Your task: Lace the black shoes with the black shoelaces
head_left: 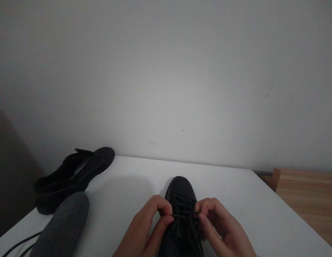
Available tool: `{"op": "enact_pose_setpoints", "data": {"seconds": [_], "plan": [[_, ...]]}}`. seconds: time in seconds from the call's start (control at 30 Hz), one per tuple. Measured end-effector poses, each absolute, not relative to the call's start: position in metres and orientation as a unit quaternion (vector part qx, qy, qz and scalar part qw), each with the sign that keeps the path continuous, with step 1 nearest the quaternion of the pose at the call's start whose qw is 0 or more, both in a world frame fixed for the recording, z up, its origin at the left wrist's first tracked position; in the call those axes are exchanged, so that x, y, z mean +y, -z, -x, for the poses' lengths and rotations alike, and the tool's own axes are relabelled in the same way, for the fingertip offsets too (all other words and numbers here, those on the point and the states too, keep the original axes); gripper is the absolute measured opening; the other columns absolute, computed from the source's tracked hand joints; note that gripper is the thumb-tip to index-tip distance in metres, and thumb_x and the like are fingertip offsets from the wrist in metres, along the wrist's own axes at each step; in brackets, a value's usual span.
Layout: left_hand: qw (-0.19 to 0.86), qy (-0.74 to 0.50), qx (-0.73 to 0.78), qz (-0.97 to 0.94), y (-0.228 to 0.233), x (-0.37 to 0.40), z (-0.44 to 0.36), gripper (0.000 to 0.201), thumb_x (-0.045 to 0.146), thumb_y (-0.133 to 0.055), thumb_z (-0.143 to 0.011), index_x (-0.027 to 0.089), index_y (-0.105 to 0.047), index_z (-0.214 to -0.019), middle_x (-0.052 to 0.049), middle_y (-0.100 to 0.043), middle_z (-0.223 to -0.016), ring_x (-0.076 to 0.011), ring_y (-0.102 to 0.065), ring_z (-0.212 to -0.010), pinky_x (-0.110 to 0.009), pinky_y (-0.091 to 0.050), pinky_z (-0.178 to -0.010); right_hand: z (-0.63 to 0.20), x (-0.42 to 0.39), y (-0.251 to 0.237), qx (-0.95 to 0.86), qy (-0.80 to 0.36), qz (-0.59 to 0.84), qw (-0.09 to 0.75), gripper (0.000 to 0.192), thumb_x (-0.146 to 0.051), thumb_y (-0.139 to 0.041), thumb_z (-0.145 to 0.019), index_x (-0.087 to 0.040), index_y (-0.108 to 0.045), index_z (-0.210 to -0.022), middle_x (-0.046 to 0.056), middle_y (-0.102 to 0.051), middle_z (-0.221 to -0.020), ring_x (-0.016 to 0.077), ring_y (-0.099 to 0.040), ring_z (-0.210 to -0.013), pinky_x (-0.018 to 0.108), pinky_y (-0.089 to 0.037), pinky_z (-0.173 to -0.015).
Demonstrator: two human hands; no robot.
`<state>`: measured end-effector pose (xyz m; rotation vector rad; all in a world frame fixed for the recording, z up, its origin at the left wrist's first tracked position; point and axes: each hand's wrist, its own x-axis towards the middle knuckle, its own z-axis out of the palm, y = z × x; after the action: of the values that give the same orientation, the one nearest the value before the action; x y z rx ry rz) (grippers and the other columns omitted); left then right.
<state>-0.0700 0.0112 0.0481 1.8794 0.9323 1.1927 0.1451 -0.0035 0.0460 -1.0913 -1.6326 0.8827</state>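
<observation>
Surface [235,200]: white, set against a pale wall; its left edge lies close to the second shoe.
Second shoe [74,175]: black, far left, near that edge; a nudge could tip it off.
Grey sock [64,225]: beside it, touching nothing held.
Near shoe [182,200]: black, centre front, toe pointing away.
Left hand [152,225]: fingers pressed together, pinching the lace.
Right hand [219,225]: likewise pinching.
Lace [186,215]: taut between both hands; uneven pull could slip it free.

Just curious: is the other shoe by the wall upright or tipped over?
Upright: the shoe rests on its sole on the table, opening upward.
</observation>
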Motion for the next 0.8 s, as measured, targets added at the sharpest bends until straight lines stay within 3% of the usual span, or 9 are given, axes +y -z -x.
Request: {"op": "enact_pose_setpoints", "data": {"seconds": [0.23,0.37,0.53,0.67,0.8], "plan": [[0.414,-0.445,0.339,-0.718,-0.054,0.004,0.073,0.025,0.040,-0.049,-0.099,0.022,-0.055,-0.082,0.002,-0.054,-0.073,-0.0150,-0.050,-0.067,-0.024,-0.042,-0.067,-0.147,0.000,-0.042,-0.619,-0.427,0.446,0.486,0.025,-0.045,-0.050,-0.100,-0.024,-0.056,-0.088,0.000,-0.058,-0.081,0.0152,-0.056,-0.072,0.025,-0.048,-0.065],[0.459,-0.462,0.327,-0.685,-0.055,0.011,0.076,0.017,0.037,-0.063,-0.092,0.022,-0.058,-0.089,0.002,-0.052,-0.078,-0.0148,-0.052,-0.074,-0.024,-0.043,-0.070,-0.150,0.004,-0.044,-0.587,-0.474,0.417,0.507,0.025,-0.047,-0.057,-0.096,-0.024,-0.058,-0.087,-0.001,-0.056,-0.078,0.0153,-0.053,-0.072,0.026,-0.045,-0.065],[0.566,-0.512,0.283,-0.580,-0.054,0.025,0.081,0.025,0.040,-0.072,-0.088,0.020,-0.058,-0.090,0.001,-0.058,-0.080,-0.0166,-0.059,-0.083,-0.027,-0.048,-0.077,-0.147,0.004,-0.055,-0.507,-0.545,0.388,0.544,0.036,-0.058,-0.070,-0.081,-0.023,-0.062,-0.084,0.001,-0.054,-0.075,0.0180,-0.048,-0.071,0.030,-0.042,-0.066],[0.611,-0.519,0.256,-0.540,-0.053,0.028,0.080,0.026,0.039,-0.073,-0.088,0.019,-0.057,-0.088,0.003,-0.058,-0.072,-0.0110,-0.059,-0.067,-0.023,-0.048,-0.064,-0.146,-0.004,-0.071,-0.448,-0.591,0.369,0.560,0.035,-0.058,-0.071,-0.079,-0.025,-0.060,-0.083,-0.003,-0.040,-0.065,0.0162,-0.038,-0.062,0.030,-0.041,-0.062],[0.627,-0.511,0.263,-0.526,-0.055,0.024,0.083,0.028,0.041,-0.073,-0.088,0.020,-0.056,-0.088,0.008,-0.048,-0.066,-0.0029,-0.039,-0.049,-0.014,-0.034,-0.046,-0.151,-0.010,-0.078,-0.440,-0.641,0.334,0.533,0.028,-0.055,-0.060,-0.090,-0.027,-0.060,-0.089,-0.008,-0.030,-0.055,0.0123,-0.023,-0.049,0.024,-0.029,-0.048]]}}
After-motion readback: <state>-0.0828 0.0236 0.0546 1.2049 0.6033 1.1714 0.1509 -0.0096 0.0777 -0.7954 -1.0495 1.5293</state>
